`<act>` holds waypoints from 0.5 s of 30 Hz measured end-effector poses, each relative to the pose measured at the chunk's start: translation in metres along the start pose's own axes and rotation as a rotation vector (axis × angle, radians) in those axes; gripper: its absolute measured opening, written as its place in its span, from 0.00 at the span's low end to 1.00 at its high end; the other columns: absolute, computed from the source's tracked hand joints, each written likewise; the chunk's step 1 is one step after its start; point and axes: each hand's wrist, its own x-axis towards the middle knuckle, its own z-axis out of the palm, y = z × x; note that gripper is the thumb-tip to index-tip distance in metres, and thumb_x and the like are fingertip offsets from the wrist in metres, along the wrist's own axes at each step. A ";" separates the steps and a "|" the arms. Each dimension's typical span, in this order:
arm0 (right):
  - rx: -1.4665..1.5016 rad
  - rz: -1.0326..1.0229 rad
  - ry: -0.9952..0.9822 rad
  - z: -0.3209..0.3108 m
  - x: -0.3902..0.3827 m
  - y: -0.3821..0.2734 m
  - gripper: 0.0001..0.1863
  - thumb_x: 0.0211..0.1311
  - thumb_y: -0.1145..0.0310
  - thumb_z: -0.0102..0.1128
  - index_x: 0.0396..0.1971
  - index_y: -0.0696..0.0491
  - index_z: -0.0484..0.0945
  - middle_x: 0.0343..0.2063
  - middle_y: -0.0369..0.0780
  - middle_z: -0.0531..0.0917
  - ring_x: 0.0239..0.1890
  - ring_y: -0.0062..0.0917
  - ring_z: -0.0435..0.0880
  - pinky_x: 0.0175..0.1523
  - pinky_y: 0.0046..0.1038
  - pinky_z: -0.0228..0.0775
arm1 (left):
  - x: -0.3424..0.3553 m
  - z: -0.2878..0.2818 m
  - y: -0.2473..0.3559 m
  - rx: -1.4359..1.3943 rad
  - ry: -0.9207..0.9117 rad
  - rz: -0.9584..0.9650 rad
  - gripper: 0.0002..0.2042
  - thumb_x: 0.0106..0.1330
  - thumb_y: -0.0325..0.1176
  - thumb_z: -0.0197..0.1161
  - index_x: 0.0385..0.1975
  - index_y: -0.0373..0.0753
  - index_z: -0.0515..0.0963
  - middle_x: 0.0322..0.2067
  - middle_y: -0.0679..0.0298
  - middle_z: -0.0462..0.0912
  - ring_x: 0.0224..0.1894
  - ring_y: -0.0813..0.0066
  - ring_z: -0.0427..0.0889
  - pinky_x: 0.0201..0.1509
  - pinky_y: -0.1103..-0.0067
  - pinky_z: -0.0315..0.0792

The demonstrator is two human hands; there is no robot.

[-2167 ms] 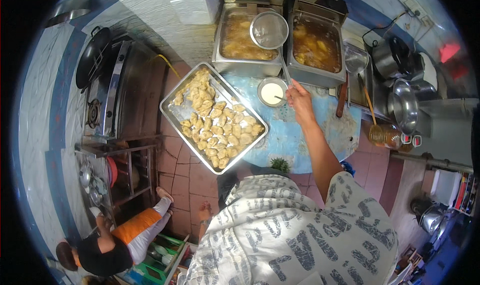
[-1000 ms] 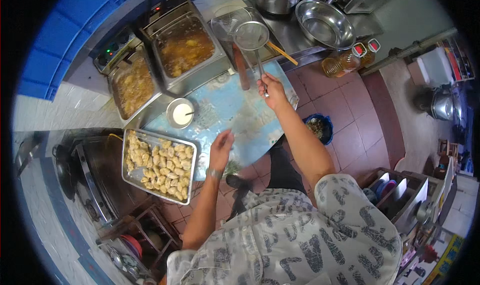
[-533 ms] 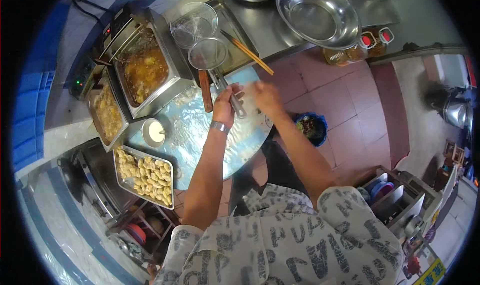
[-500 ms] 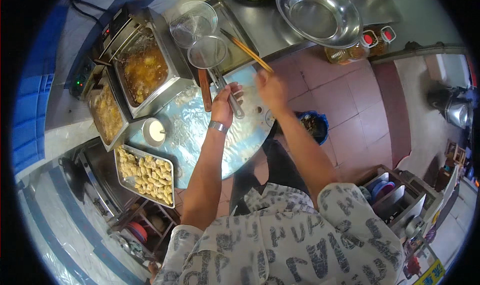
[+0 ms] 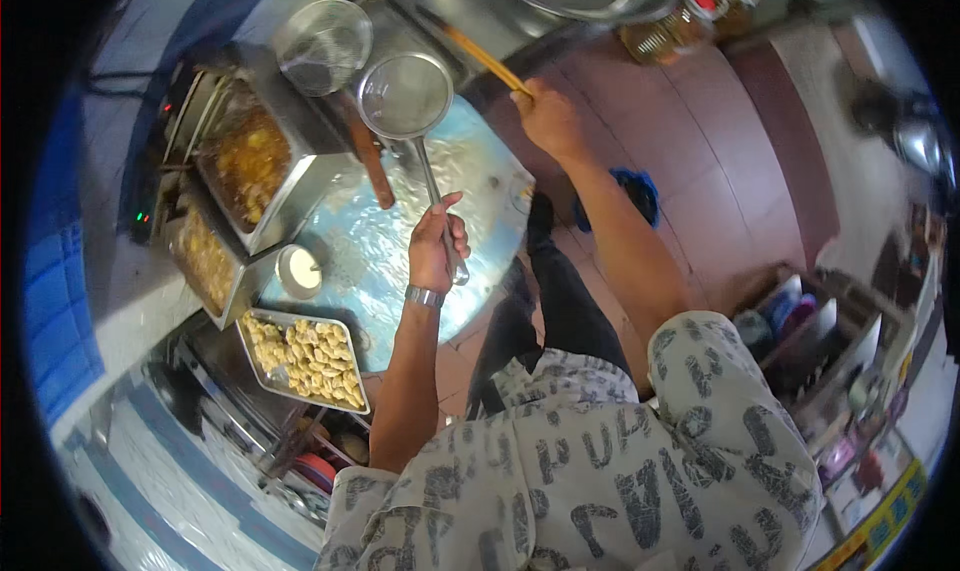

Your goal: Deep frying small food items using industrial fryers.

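Head: blue table (image 5: 365,256), tiled floor (image 5: 705,151)

I see room over the counter (image 5: 355,251) between the bowl (image 5: 284,277) and left hand (image 5: 431,255); the strainer (image 5: 406,95) blocks the far end.

Two round silver wire-mesh strainers (image 5: 405,96) show, along with one bundle of long orange-brown wooden sticks (image 5: 488,59) – how many sticks, it is too blurred to say. There are two boxy stainless-steel fryer tanks (image 5: 312,181), one small round metal bowl of creamy white liquid (image 5: 284,277) and one rectangular silver metal tray (image 5: 358,366) of pale-yellow battered pieces (image 5: 310,356) – many, too crowded to count. One blue surface (image 5: 350,233), two clear plastic red-capped bottles (image 5: 665,36), one wide round steel basin (image 5: 590,1) and one silver metal wristband (image 5: 425,296) are also seen.
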 end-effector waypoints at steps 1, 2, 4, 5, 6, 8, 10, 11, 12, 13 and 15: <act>0.016 -0.024 0.106 -0.018 -0.021 0.019 0.16 0.64 0.55 0.51 0.39 0.54 0.76 0.36 0.52 0.81 0.41 0.49 0.79 0.45 0.46 0.70 | -0.009 0.008 -0.010 0.079 -0.026 -0.013 0.20 0.73 0.42 0.45 0.54 0.33 0.68 0.20 0.69 0.67 0.19 0.82 0.65 0.22 0.83 0.64; 0.082 -0.010 0.184 -0.032 -0.046 0.041 0.17 0.65 0.56 0.50 0.38 0.54 0.76 0.35 0.53 0.80 0.41 0.50 0.79 0.44 0.45 0.70 | -0.019 0.014 -0.022 0.163 -0.045 -0.020 0.20 0.73 0.43 0.45 0.54 0.33 0.68 0.19 0.69 0.67 0.18 0.82 0.64 0.21 0.83 0.64; 0.136 0.109 0.310 -0.056 -0.102 0.091 0.15 0.66 0.57 0.51 0.37 0.55 0.75 0.29 0.48 0.79 0.33 0.43 0.78 0.38 0.39 0.68 | -0.032 0.020 -0.057 0.279 -0.084 -0.068 0.20 0.72 0.43 0.46 0.54 0.33 0.69 0.18 0.70 0.67 0.15 0.83 0.65 0.18 0.85 0.63; 0.121 0.222 0.356 -0.063 -0.133 0.124 0.14 0.66 0.58 0.52 0.36 0.54 0.75 0.23 0.42 0.78 0.26 0.35 0.77 0.32 0.33 0.67 | -0.035 0.025 -0.082 0.291 -0.127 -0.111 0.20 0.72 0.43 0.47 0.52 0.33 0.71 0.17 0.71 0.67 0.16 0.84 0.65 0.18 0.85 0.63; 0.198 0.230 0.408 -0.068 -0.165 0.160 0.13 0.67 0.59 0.51 0.35 0.55 0.75 0.21 0.38 0.75 0.24 0.28 0.73 0.30 0.29 0.64 | -0.037 0.031 -0.106 0.301 -0.169 -0.160 0.19 0.71 0.43 0.47 0.51 0.34 0.72 0.17 0.71 0.67 0.16 0.84 0.65 0.18 0.85 0.63; 0.285 0.328 0.471 -0.063 -0.229 0.220 0.13 0.68 0.61 0.50 0.34 0.56 0.75 0.19 0.31 0.69 0.23 0.16 0.66 0.27 0.23 0.59 | -0.031 0.039 -0.153 0.458 -0.224 -0.173 0.18 0.71 0.42 0.48 0.49 0.34 0.73 0.18 0.68 0.69 0.17 0.80 0.69 0.20 0.81 0.66; 0.306 0.433 0.479 -0.046 -0.276 0.240 0.13 0.68 0.62 0.49 0.34 0.57 0.75 0.19 0.29 0.66 0.23 0.12 0.63 0.26 0.21 0.57 | -0.013 0.024 -0.201 0.621 -0.252 -0.174 0.18 0.71 0.42 0.48 0.47 0.33 0.75 0.18 0.65 0.72 0.18 0.75 0.72 0.23 0.78 0.68; 0.256 0.540 0.421 -0.033 -0.292 0.242 0.13 0.69 0.62 0.49 0.35 0.56 0.75 0.19 0.29 0.67 0.23 0.12 0.63 0.26 0.21 0.57 | 0.006 0.005 -0.231 0.914 -0.234 0.076 0.17 0.70 0.42 0.49 0.46 0.34 0.75 0.21 0.61 0.76 0.22 0.68 0.76 0.27 0.74 0.70; 0.196 0.651 0.364 -0.023 -0.306 0.248 0.13 0.69 0.62 0.48 0.36 0.56 0.76 0.20 0.29 0.68 0.23 0.12 0.64 0.27 0.20 0.57 | 0.023 -0.004 -0.257 1.192 -0.224 0.331 0.17 0.70 0.42 0.49 0.45 0.35 0.75 0.24 0.56 0.79 0.26 0.61 0.79 0.31 0.71 0.71; 0.188 0.677 0.365 -0.013 -0.320 0.257 0.13 0.69 0.62 0.48 0.36 0.56 0.76 0.20 0.29 0.68 0.23 0.12 0.64 0.27 0.20 0.57 | 0.035 -0.001 -0.276 1.265 -0.192 0.138 0.16 0.68 0.43 0.53 0.45 0.36 0.74 0.30 0.50 0.81 0.35 0.51 0.80 0.38 0.65 0.71; 0.280 0.738 0.465 0.001 -0.328 0.259 0.18 0.71 0.57 0.44 0.34 0.59 0.73 0.18 0.46 0.70 0.22 0.30 0.68 0.30 0.35 0.63 | 0.060 -0.001 -0.307 1.369 -0.195 0.186 0.16 0.67 0.44 0.52 0.42 0.38 0.74 0.31 0.48 0.81 0.36 0.47 0.80 0.38 0.61 0.71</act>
